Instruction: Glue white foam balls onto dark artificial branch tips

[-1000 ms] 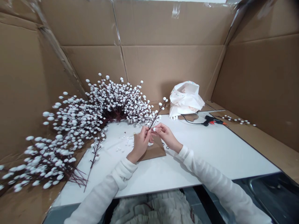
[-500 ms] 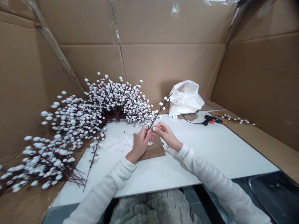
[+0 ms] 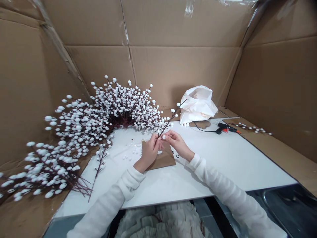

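Beaded branch (image 3: 169, 121) stands tilted above the counter (image 3: 223, 165), gripped low by the left hand's (image 3: 149, 153) firmly curled fingers; the right hand's (image 3: 177, 143) fingers pinch a white bead (image 3: 163, 137) close beside the stem.

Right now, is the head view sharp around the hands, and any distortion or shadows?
In the head view, the left hand and right hand look fairly sharp; wide-angle distortion bows the cardboard walls; lighting is soft, with a faint shadow beside the plastic bag.

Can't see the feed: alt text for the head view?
Left hand grips a berry stem; right hand pinches a white ball against it. A heap of berry branches lies to the left, a glue gun to the right.
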Tool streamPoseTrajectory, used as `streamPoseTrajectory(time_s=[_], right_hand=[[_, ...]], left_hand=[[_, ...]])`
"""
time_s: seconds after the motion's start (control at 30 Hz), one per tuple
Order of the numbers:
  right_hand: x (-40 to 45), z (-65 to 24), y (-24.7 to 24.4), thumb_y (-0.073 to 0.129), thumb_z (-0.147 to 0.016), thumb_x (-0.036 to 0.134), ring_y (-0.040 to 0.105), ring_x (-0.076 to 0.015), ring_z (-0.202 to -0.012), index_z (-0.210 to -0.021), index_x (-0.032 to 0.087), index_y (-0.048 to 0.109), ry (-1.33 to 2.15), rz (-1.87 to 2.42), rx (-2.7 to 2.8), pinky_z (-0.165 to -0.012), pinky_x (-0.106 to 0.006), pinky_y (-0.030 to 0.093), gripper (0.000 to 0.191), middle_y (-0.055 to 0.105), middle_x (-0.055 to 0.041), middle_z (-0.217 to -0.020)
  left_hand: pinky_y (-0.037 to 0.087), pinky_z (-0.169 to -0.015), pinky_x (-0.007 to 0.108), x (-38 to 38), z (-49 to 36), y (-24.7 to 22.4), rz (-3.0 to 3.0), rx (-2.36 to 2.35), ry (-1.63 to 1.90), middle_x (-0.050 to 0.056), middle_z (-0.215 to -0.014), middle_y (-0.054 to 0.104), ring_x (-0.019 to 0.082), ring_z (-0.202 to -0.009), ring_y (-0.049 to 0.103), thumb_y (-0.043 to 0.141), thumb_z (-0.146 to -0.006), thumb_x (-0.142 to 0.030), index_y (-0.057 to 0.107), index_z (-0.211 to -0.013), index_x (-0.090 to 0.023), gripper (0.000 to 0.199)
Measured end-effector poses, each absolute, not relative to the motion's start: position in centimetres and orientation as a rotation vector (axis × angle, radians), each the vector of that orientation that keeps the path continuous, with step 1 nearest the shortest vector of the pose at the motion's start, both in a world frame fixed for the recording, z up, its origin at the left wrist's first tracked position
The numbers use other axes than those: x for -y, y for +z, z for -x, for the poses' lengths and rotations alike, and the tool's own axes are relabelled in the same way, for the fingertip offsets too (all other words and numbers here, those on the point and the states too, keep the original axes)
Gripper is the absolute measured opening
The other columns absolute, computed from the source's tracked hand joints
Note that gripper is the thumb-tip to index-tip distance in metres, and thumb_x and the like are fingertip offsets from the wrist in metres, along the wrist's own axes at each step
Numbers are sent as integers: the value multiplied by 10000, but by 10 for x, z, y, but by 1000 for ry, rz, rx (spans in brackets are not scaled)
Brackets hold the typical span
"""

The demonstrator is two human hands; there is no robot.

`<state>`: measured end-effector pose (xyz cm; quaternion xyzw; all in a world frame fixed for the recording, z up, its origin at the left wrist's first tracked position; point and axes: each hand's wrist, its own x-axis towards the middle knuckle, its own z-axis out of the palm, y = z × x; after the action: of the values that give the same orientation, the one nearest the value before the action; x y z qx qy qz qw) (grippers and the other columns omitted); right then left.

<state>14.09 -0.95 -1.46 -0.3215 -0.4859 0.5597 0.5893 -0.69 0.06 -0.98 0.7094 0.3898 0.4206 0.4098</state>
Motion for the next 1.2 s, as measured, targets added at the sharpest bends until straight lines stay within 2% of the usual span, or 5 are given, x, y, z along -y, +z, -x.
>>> streamPoseTrajectory(time_s=[0.67, 0.87, 0.97, 1.03, 1.2], right_hand=[[12, -132, -17, 695, -700, 511, 570, -136, -742, -783, 167, 511, 1180, 775, 1142, -738, -291, 493, 398, 612, -38, -806], [-4, -145, -22, 508, -836, 552, 583, -146, -843, -979, 181, 479, 1115, 779, 1321, -765, -292, 500, 398, 589, -54, -933], [-26, -175, -32, 298, -948, 428, 568, -146, -805, -1106, 163, 448, 708, 1263, 1487, -739, -283, 476, 343, 590, -69, -932], [-42, -199, -41, 357, -918, 273, 541, -181, -872, -1125, 128, 483, 373, 1688, 1530, -836, -331, 432, 282, 578, -98, -976], [-75, -236, -63, 425, -816, 98, 392, -280, -1099, -1140, 71, 549, 161, 1925, 1530, -948, -376, 312, 348, 467, -186, -1148]], left_hand=[[418, -634, 177, -4, 6, -14, -1860, -1000, 1032, -76, -568, 517, 87, -609, 585, 336, -889, -421, 401, -808, -233, 216], [294, -626, 190, -5, 8, -9, -1953, -1215, 1122, -46, -670, 508, 83, -617, 466, 349, -891, -413, 468, -845, -225, 227], [289, -634, 192, -4, 10, -1, -1901, -1226, 1203, -45, -671, 460, 81, -617, 423, 346, -892, -400, 471, -829, -220, 228], [288, -617, 190, -3, 10, 4, -1823, -1205, 1238, -50, -653, 426, 78, -597, 396, 347, -890, -405, 456, -815, -219, 228], [283, -606, 177, -2, 11, 5, -1688, -1141, 1225, -53, -644, 409, 68, -589, 380, 343, -887, -414, 459, -798, -216, 246]])
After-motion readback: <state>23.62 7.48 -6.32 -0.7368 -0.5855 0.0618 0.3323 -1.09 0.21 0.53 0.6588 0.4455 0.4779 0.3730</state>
